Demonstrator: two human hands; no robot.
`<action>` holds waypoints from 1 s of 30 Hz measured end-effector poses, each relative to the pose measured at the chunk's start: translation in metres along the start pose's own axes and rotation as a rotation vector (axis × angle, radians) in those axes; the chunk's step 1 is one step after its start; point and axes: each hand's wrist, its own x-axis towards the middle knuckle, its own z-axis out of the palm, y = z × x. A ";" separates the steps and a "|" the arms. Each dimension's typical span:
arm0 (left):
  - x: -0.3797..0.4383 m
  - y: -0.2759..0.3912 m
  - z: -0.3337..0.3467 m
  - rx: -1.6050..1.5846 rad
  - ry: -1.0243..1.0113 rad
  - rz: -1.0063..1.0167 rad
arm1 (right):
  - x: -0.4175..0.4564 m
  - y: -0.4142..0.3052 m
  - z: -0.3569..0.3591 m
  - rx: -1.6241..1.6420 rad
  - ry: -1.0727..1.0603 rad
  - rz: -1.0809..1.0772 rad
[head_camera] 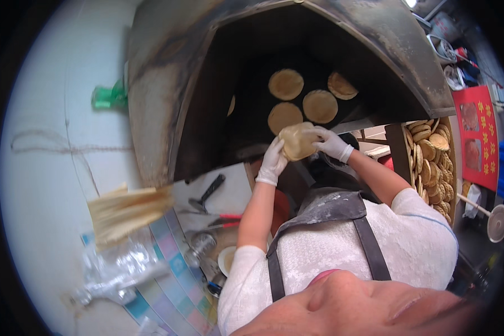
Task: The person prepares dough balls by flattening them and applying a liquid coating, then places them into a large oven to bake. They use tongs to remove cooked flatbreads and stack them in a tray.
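Between my two gloved hands, a flat round of pale dough (pixel 297 142) is held up at the mouth of a dark metal oven (pixel 252 63). My left hand (pixel 274 161) grips its left edge, and my right hand (pixel 331 144) has the right edge. Both wear thin white gloves. Just beyond the dough, several flatbreads lie on the black oven floor. The nearest flatbread (pixel 284 119) is partly covered by the dough, another flatbread (pixel 320 106) is to its right, and one more flatbread (pixel 286 84) sits farther back.
A wooden crate (pixel 452 168) full of stacked flatbreads (pixel 434 172) stands at my right. On my left, a scraper (pixel 208 195) and red-handled tongs (pixel 229 220) lie on a worktop, near a glass jar (pixel 203 242). Brown paper (pixel 128 212) and plastic bags (pixel 124 260) hang by the wall.
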 end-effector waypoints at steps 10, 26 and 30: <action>0.299 0.073 0.002 1.546 -0.021 -0.230 | 0.140 0.091 -0.071 -0.127 0.757 0.008; 0.257 0.052 0.028 2.788 -0.332 0.542 | 0.159 0.081 -0.072 -1.200 0.287 0.293; 0.248 0.057 0.040 2.772 -0.413 0.524 | 0.158 0.069 -0.075 -1.296 0.300 0.357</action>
